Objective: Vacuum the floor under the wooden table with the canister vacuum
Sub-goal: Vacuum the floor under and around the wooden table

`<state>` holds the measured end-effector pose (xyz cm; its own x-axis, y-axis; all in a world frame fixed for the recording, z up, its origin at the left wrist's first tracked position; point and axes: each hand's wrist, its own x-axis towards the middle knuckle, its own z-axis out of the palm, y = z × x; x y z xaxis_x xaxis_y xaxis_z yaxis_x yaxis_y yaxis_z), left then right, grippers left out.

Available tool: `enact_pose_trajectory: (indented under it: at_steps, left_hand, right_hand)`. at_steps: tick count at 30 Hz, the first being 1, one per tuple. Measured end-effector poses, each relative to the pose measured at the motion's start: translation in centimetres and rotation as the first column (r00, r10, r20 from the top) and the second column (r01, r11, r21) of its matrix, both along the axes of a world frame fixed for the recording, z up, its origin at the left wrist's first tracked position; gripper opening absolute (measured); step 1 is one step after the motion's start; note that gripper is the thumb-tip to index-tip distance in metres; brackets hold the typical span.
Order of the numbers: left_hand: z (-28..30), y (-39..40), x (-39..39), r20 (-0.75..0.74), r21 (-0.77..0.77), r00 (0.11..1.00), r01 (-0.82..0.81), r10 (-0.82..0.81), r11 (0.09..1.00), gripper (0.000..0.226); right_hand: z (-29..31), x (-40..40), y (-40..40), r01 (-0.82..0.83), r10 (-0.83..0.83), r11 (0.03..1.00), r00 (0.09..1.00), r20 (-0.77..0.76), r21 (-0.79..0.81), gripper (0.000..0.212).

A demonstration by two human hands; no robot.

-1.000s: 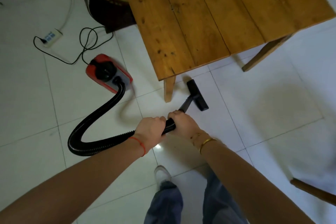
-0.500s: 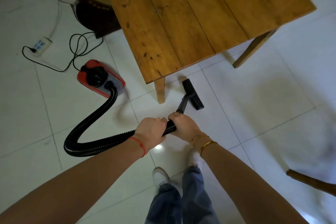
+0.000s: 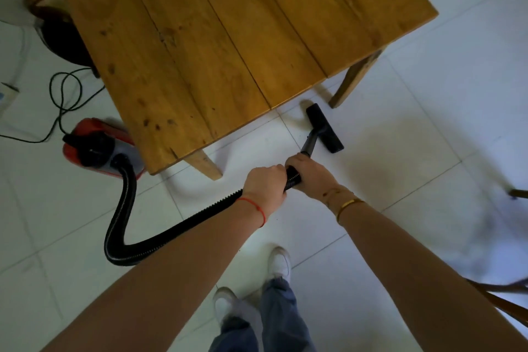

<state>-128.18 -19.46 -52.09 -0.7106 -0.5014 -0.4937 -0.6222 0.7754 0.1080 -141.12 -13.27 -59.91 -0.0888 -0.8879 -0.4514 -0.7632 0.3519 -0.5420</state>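
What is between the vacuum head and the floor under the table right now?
Nothing visible. The vacuum head sits on bare tile just outside the table edge, in the gap between the near leg and the far leg. Both hands, left hand and right hand, grip the hose.

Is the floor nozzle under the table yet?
Not yet: the floor nozzle lies on open tile just outside the wooden table edge.

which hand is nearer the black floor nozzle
Right. The right hand grips the hose end just behind the floor nozzle; the left hand holds the hose further back.
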Motion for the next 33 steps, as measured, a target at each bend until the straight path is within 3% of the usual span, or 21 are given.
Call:
enact_pose_trajectory:
  at_steps: [6, 13, 22, 33]
  left_hand:
    - [-0.7, -0.3, -3.9, -0.005, 0.013, 1.000, -0.016, 0.016, 1.000, 0.029]
    - [0.1, 0.1, -1.1, 0.015, 0.005, 1.000, 0.026, -0.026, 1.000, 0.026]
    - [2.3, 0.9, 10.0, 0.053, 0.008, 0.998, 0.034, -0.035, 0.999, 0.027]
    - [4.2, 3.3, 29.3, 0.063, 0.026, 0.998, 0.014, -0.016, 1.000, 0.028]
  right_hand:
    - [-0.4, -3.8, 0.0, 0.029, -0.029, 1.000, 0.999, -0.034, 0.006, 0.027]
    - [0.4, -1.4, 0.1, -0.092, 0.094, 0.995, 0.994, -0.064, 0.036, 0.024]
    - [2.1, 9.6, 0.7, -0.133, 0.134, 0.990, 0.991, -0.014, 0.055, 0.021]
    - [4.1, 29.1, 3.0, -0.121, 0.117, 0.990, 0.992, 0.056, 0.072, 0.020]
